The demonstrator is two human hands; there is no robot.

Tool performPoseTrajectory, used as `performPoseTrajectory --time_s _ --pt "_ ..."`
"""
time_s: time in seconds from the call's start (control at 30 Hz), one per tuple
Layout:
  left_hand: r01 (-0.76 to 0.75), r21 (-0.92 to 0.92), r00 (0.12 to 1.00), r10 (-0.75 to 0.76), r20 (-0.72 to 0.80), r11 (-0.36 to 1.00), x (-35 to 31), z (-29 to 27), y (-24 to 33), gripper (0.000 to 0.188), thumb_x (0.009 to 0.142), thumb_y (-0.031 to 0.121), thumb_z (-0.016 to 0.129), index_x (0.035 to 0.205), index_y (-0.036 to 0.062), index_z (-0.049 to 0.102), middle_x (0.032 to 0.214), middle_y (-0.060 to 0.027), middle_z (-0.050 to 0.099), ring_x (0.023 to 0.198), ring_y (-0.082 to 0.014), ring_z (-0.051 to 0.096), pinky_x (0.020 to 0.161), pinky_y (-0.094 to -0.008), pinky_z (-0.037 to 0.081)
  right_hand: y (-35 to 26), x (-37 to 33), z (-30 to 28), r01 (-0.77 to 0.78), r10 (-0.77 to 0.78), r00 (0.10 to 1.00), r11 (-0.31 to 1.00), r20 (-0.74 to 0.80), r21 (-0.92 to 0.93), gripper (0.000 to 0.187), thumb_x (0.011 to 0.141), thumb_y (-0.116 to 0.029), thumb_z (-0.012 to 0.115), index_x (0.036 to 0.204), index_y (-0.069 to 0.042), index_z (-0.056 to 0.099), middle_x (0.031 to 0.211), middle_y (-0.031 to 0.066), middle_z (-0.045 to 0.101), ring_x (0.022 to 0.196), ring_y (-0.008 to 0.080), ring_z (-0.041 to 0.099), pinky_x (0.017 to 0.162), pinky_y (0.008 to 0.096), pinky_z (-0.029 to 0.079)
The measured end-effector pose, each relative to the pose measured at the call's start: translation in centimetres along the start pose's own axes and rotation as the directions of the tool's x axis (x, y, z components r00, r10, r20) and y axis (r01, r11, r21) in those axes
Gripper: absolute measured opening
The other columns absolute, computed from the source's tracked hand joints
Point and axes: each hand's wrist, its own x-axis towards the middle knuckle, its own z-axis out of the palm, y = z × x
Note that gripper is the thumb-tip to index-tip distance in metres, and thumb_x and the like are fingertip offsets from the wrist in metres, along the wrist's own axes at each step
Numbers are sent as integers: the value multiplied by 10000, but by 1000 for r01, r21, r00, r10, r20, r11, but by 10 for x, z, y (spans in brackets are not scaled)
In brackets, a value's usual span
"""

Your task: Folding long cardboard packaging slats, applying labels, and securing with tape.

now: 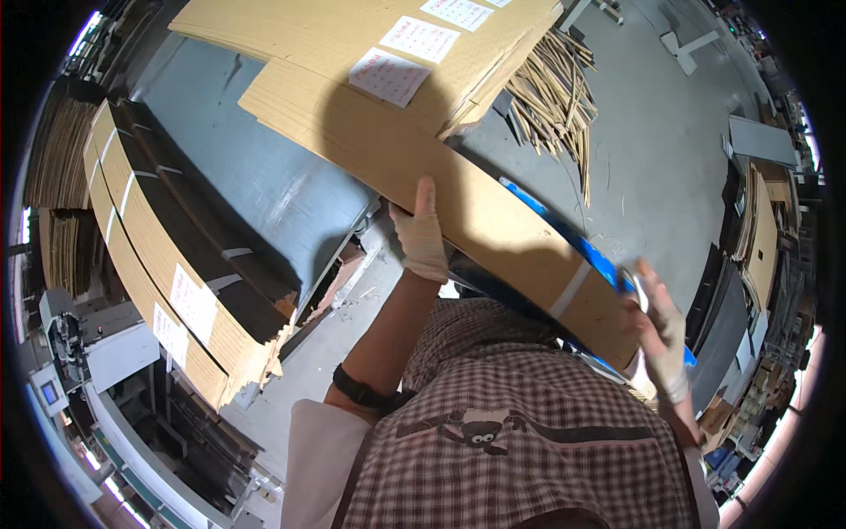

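A long stack of brown cardboard strips (520, 251) lies slantwise in front of my body, with a white band (571, 289) around its near right part. My left hand (421, 238), in a pale glove, grips the stack's near edge, thumb on top and the other fingers hidden. At the stack's right end is my right hand (661, 331), also gloved. Its fingers are smeared by motion, and a small ring-like shape beside them is too blurred to name. Blue edging (564, 225) shows along and under the stack.
Large cardboard sheets (308, 40) with white labels lie on a grey-blue table (264, 176). Banded cardboard bundles (150, 256) stand along its left side. Loose cardboard offcuts (555, 97) are piled on the floor. More stacked sheets (758, 251) stand at the right.
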Motion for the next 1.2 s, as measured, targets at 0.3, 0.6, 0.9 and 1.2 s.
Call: performPoseTrajectory --time_s 0.3,0.6,0.9,1.2 --pt "-294 -245 919 343 192 924 -74 -29 98 551 932 145 658 1375 -21 376 1194 -136 559 1137 -196 557 966 -335 470 -126 199 146 626 -234 517 760 823 -176 501 875 -36 574 1370 -83 518 998 184 704 862 352 681 750 427 526" --pt "132 -38 897 -103 430 990 -109 -59 62 259 961 301 656 946 47 609 851 -44 645 798 -128 605 754 -279 490 -116 244 108 637 13 352 729 936 -250 298 898 -75 588 1181 -36 670 919 171 723 763 271 694 712 346 541" --pt "-74 -19 932 76 354 997 -15 -45 -31 690 795 602 748 1066 -20 620 909 -36 649 883 -104 574 801 -284 459 111 329 130 495 -192 541 860 819 -126 206 920 -112 594 1098 -48 676 1014 163 695 888 287 660 833 374 525" --pt "2 164 787 -103 609 987 28 -95 -93 627 848 553 696 1149 5 658 907 -48 677 793 -127 627 666 -252 492 -12 218 158 753 -534 639 580 554 -311 372 620 -214 849 864 -126 582 995 83 546 1018 301 516 902 451 394"
